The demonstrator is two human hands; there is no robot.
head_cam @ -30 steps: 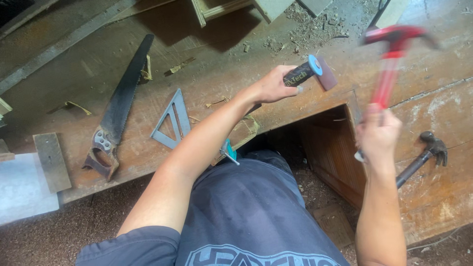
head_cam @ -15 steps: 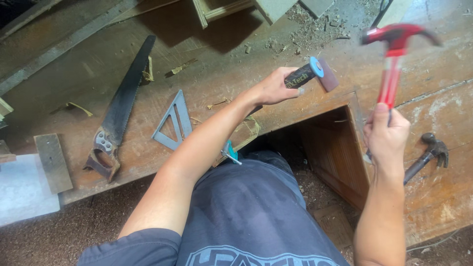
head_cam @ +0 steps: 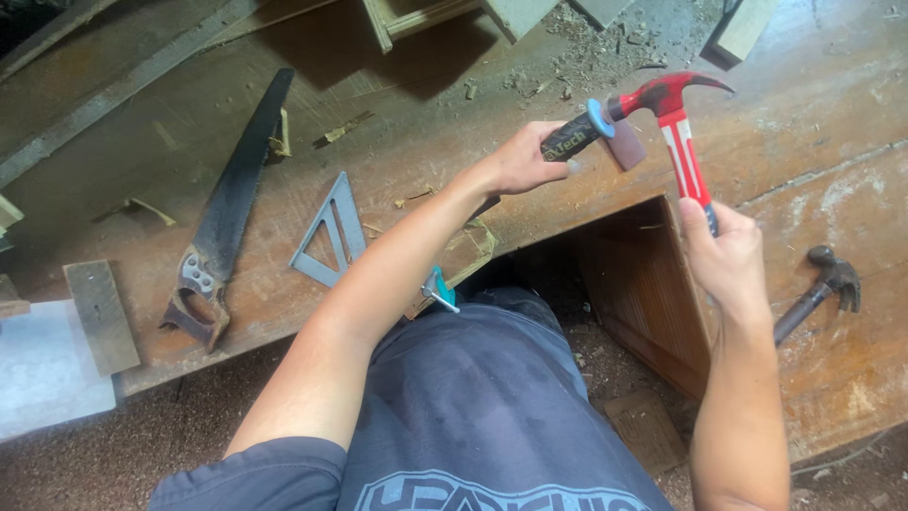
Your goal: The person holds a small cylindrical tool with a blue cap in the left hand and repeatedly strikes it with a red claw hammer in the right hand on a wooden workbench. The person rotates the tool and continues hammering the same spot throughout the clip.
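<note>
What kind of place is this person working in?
Most likely a rough woodworking shop. A handsaw and metal square lie on a worn wooden bench strewn with wood chips, while the right hand swings a red hammer.

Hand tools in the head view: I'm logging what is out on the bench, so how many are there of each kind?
Hammers: 2, the red hammer in the right hand and a dark hammer lying on the bench
Chisels: 1, the chisel in the left hand
Handsaws: 1, the handsaw
Triangular squares: 1, the square
Total: 5
</note>
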